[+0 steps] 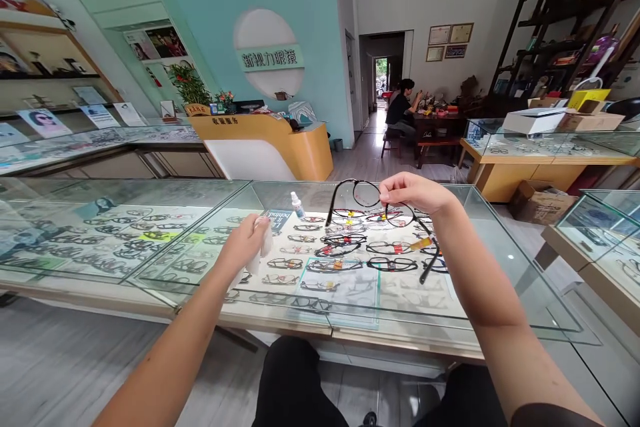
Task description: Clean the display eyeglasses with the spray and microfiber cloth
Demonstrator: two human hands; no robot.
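My right hand [407,190] is closed on a pair of black-rimmed eyeglasses [367,192], pinching them near the bridge above the glass counter. The arms of the glasses hang down, one on each side. My left hand [247,240] grips a white cloth or tissue [260,253], whose lower end droops over the glass. Between my hands, a small white bottle [297,204] stands on the counter top, just beyond the left hand. Rows of eyeglasses [334,265] with small coloured tags lie inside the case below.
The glass display counter [330,328] runs across in front of my knees. Behind it stands a yellow-and-white reception desk [310,150]. A person [400,110] sits at a dark table at the back. Boxes [535,120] rest on another case at right.
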